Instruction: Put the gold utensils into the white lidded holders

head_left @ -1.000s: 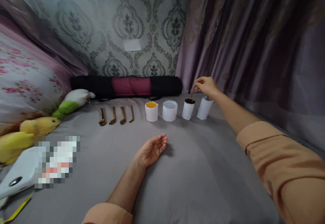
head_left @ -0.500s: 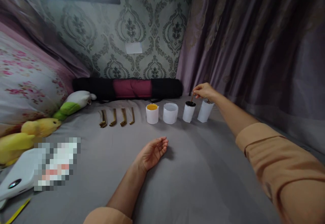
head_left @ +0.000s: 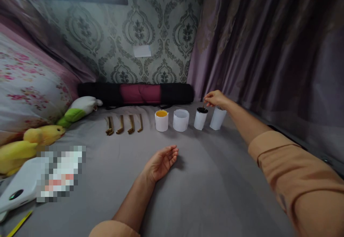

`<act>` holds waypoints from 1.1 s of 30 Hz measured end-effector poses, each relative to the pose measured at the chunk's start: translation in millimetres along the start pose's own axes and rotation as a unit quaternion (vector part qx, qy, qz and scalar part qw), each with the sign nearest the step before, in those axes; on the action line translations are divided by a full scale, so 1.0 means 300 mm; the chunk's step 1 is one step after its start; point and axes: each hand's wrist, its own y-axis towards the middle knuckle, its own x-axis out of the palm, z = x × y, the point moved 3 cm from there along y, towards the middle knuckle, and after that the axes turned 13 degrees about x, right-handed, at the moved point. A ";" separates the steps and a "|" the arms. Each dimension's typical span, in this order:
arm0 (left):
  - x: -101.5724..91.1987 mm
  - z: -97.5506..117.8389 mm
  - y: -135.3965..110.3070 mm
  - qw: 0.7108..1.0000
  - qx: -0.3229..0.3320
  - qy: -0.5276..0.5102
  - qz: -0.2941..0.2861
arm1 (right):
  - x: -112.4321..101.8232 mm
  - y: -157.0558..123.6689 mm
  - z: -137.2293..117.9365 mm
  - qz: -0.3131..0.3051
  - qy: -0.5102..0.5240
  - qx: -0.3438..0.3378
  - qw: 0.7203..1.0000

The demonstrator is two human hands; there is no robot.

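Observation:
Several white cups stand in a row on the grey bed sheet (head_left: 204, 179): a cup of yellow liquid (head_left: 161, 120), an empty-looking cup (head_left: 180, 120), a cup of dark liquid (head_left: 200, 118) and a rightmost cup (head_left: 217, 118). My right hand (head_left: 215, 98) pinches a thin golden straw (head_left: 204, 105) whose lower end is in the dark cup. My left hand (head_left: 162, 161) rests palm up on the sheet, fingers loosely spread, holding nothing. Several bent golden straws (head_left: 124, 124) lie left of the cups.
A black and maroon rolled bag (head_left: 135, 93) lies against the patterned wall. Plush toys, green and white (head_left: 77, 110) and yellow (head_left: 29, 142), sit at the left beside a floral pillow (head_left: 27, 86). A white device (head_left: 18, 188) lies near left. Purple curtains (head_left: 268, 43) hang at right.
My right hand has dropped lower, bringing the straw down into the dark cup. My left hand has stayed put.

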 end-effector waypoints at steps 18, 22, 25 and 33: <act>0.001 0.001 0.000 1.000 -0.002 -0.004 0.001 | 0.018 0.011 0.017 -0.016 0.009 0.007 1.000; 0.001 0.001 -0.001 1.000 -0.004 -0.003 0.000 | 0.017 0.006 0.016 -0.018 0.011 0.016 1.000; 0.003 0.002 -0.002 1.000 -0.003 0.001 0.004 | 0.017 0.006 0.016 -0.020 0.016 0.022 0.999; -0.002 0.001 0.003 1.000 -0.001 0.003 -0.004 | 0.019 0.016 0.028 -0.022 0.026 0.033 0.999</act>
